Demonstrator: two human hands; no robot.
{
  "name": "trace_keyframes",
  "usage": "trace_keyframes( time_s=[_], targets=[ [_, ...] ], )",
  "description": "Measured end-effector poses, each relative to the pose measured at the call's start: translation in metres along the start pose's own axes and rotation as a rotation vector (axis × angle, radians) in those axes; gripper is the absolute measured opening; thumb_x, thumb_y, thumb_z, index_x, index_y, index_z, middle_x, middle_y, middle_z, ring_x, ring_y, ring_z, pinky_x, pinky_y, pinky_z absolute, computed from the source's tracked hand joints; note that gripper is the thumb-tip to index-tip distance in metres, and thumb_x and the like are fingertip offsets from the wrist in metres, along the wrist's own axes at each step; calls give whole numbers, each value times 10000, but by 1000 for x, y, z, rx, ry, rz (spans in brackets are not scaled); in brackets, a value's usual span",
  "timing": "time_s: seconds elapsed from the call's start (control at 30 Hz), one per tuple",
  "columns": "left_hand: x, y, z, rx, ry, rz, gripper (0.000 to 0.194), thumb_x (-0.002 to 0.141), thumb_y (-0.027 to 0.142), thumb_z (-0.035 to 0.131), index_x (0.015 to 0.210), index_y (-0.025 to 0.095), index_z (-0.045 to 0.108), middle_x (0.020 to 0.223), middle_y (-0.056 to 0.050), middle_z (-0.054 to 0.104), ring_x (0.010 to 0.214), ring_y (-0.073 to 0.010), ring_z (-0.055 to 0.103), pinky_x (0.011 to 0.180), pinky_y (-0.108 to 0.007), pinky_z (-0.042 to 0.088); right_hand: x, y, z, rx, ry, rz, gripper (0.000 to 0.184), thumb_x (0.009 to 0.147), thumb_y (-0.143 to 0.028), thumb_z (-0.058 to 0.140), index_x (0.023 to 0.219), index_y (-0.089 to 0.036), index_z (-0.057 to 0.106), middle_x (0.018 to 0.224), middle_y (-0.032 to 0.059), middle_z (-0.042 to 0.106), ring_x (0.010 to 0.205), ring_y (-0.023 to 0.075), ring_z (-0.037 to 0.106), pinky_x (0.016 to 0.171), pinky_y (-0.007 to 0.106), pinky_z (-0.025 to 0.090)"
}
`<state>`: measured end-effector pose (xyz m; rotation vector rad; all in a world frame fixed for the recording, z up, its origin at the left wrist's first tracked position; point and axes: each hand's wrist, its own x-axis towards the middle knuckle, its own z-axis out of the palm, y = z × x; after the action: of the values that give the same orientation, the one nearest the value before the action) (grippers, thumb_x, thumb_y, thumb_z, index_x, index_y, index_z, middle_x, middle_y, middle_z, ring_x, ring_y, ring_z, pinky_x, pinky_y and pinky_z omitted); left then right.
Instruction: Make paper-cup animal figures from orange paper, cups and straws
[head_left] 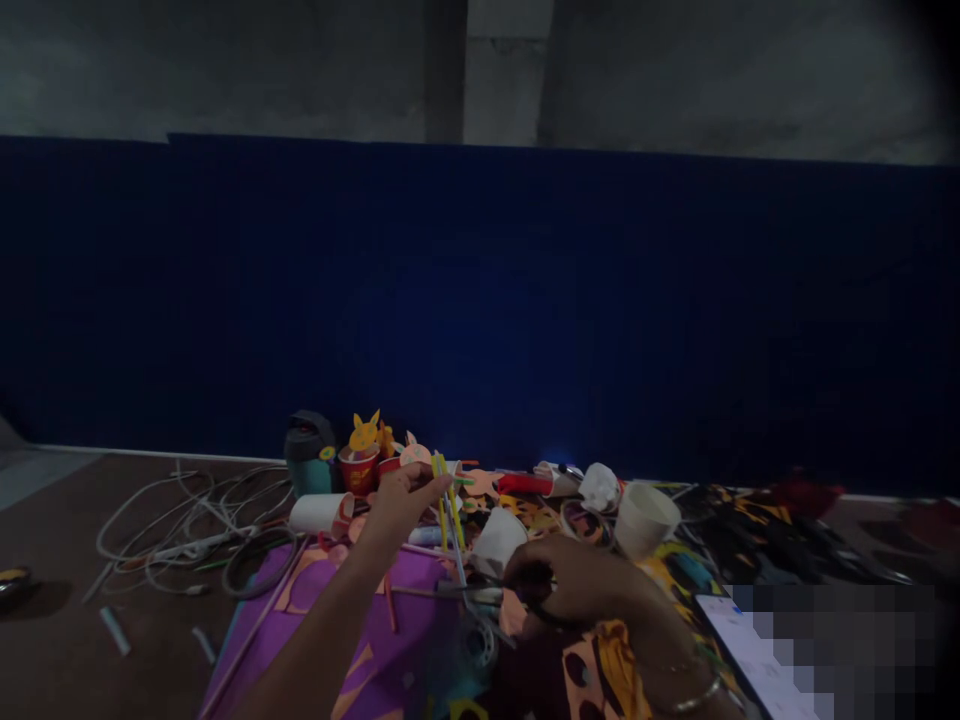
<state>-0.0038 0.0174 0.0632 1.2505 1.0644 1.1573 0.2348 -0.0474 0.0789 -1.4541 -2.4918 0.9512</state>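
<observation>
My left hand (pixel 405 500) is closed, thumb against fingers, on a few thin yellow and white strips (pixel 453 525) that hang down over the clutter; whether they are straws or paper I cannot tell. My right hand (pixel 581 580) is wrapped round the dark handles of a pair of scissors (pixel 480 594), whose blades point left near the lower ends of the strips. A white paper cup (pixel 500 540) lies tipped between the hands. Under my left forearm spreads a purple sheet (pixel 300 640) with peach paper scraps on it. A roll of clear tape (pixel 478 643) lies below the scissors.
Red cups (pixel 358 472) with a yellow paper animal face (pixel 364 432) stand at the back beside a teal and dark bottle (pixel 308 455). White cables (pixel 195 525) tangle at left. Another white cup (pixel 646 518) and a phone or tablet (pixel 750 655) are at right. A blue partition (pixel 480 300) rises behind.
</observation>
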Motion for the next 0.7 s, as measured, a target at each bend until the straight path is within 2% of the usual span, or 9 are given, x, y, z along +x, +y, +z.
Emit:
trace_keyframes(
  time_s=[0.13,0.3,0.5,0.6,0.7],
  targets=[
    [-5,3,4,15,-22,-5,299,609,403,727,754,158,635,646,-1,645,559,-136,602,512,-220,463,11,-5,12,39,-33,-17,396,608,-194,604,994,-245,681,764,-20,657,631,113,538,525,183,360],
    [-4,1,4,12,-44,-5,295,599,393,732,757,163,639,661,-1,654,580,-140,608,524,-220,456,13,-8,15,59,-5,-20,382,604,-176,566,950,-244,713,750,-21,674,628,111,546,545,182,372],
    [-1,-3,6,51,-37,7,269,607,375,723,734,153,640,625,2,644,572,-141,598,500,-206,431,18,-5,23,8,28,-87,356,592,-138,557,888,-219,736,656,-16,667,539,90,498,476,176,329],
    [0,-3,8,45,-11,6,279,578,370,739,719,149,643,610,3,643,571,-150,606,493,-209,434,22,-3,28,-46,15,-64,328,596,-153,564,874,-207,731,686,4,686,573,110,543,508,187,356],
    [-1,-2,10,18,29,1,311,580,399,730,753,154,648,617,7,650,548,-142,603,480,-208,440,22,-9,35,-143,79,17,344,590,-186,570,910,-215,693,797,31,698,682,162,605,540,208,375]
  ],
)
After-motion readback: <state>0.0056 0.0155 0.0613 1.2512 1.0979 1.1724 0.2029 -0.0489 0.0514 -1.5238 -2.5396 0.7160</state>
